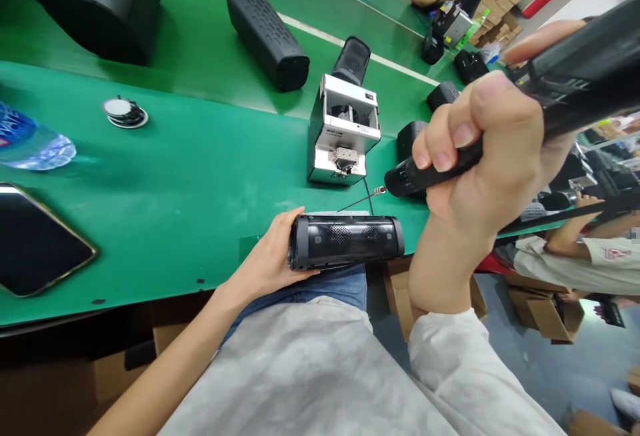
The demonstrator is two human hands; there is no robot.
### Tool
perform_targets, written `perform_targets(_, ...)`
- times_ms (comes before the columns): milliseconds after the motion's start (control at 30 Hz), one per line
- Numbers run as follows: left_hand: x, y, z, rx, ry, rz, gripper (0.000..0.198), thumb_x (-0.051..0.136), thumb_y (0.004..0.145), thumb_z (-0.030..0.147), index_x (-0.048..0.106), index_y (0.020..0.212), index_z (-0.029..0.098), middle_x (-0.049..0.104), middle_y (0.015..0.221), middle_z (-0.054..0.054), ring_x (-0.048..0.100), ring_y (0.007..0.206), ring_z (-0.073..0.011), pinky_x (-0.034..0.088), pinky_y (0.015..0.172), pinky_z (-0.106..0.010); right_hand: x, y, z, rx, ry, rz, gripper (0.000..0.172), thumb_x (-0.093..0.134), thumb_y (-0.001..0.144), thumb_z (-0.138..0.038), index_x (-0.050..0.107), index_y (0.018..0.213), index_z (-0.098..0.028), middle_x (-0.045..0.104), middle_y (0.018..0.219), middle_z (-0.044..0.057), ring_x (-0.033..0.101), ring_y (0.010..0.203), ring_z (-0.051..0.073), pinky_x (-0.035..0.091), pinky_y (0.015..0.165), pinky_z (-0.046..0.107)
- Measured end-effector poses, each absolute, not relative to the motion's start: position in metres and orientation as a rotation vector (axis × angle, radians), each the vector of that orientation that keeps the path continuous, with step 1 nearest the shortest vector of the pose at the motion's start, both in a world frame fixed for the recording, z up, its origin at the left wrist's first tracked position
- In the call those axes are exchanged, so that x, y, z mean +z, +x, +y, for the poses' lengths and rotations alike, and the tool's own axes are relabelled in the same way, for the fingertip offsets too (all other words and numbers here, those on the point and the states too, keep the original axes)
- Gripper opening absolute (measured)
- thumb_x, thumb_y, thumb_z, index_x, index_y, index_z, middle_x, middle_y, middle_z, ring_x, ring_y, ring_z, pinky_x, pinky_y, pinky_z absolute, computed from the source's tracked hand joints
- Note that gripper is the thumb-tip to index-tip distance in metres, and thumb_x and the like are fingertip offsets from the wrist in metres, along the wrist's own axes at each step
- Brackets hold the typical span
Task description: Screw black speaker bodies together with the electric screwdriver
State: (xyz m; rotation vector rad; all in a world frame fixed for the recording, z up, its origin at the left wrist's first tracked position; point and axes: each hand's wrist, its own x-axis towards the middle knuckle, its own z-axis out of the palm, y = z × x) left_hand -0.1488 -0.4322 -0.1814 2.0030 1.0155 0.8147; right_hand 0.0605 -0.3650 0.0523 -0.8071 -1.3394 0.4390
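Observation:
My left hand [273, 253] is wrapped round the left end of a black speaker body [350, 239], which lies lengthwise at the table's near edge. In my right hand [493, 149], raised close to the camera, is a black electric screwdriver [420, 173]. Its long thin bit points left and down, its tip above the table just behind the speaker. Whether a screw sits on that tip is too small to tell. Behind the speaker stands a silver and black screw feeder [344, 133] with a window in its upper part.
Black speaker housings [267, 36] stand along the green bench [200, 189]. At the left are a water bottle [35, 139], a phone [40, 243] and a white coiled item [125, 113]. Co-workers sit at the far side and right. Cardboard boxes [545, 309] are on the floor.

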Motion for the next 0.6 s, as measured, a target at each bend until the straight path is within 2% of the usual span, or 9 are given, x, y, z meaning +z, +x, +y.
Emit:
perform_targets(167,-0.182,-0.149,-0.433,0.829,1.997,1.003,0.119,0.096,0.084,0.041,0.019,0.174,0.031,0.049,0.166,-0.021,0.053,0.157,-0.0455,0.050,0.128,-0.068,0.055,0.056,-0.370,0.472,-0.821,-1.307,0.023,0.076,0.082,-0.028,0.061,0.097,-0.036,0.030,0.060,-0.007,0.030,0.037,0.017,0.030,0.033,0.036)
perform_targets(300,-0.182,-0.149,-0.434,0.831,1.984,1.010,0.119,0.097,0.083,0.041,0.021,0.174,0.031,0.050,0.166,-0.021,0.053,0.157,-0.0460,0.050,0.128,-0.068,0.046,0.057,-0.369,0.551,-0.761,-1.320,0.020,0.081,0.084,-0.025,0.066,0.094,-0.034,0.037,0.058,-0.009,0.033,0.036,0.014,0.034,0.032,0.033)
perform_targets(433,-0.180,-0.149,-0.433,0.831,1.969,1.006,0.117,0.097,0.082,0.040,0.024,0.173,0.030,0.052,0.164,-0.020,0.055,0.155,-0.0459,0.051,0.128,-0.068,0.021,0.058,-0.368,0.659,-0.713,-1.345,0.021,0.085,0.090,-0.023,0.070,0.101,-0.031,0.044,0.059,-0.010,0.041,0.037,0.012,0.040,0.035,0.029)
perform_targets(600,-0.179,-0.148,-0.433,0.850,1.927,0.986,0.111,0.098,0.081,0.036,0.032,0.169,0.027,0.055,0.160,-0.020,0.057,0.152,-0.0447,0.055,0.125,-0.065,-0.012,0.056,-0.370,0.700,-0.637,-1.401,0.021,0.084,0.095,-0.021,0.067,0.103,-0.032,0.052,0.062,-0.011,0.045,0.037,0.010,0.041,0.033,0.024)
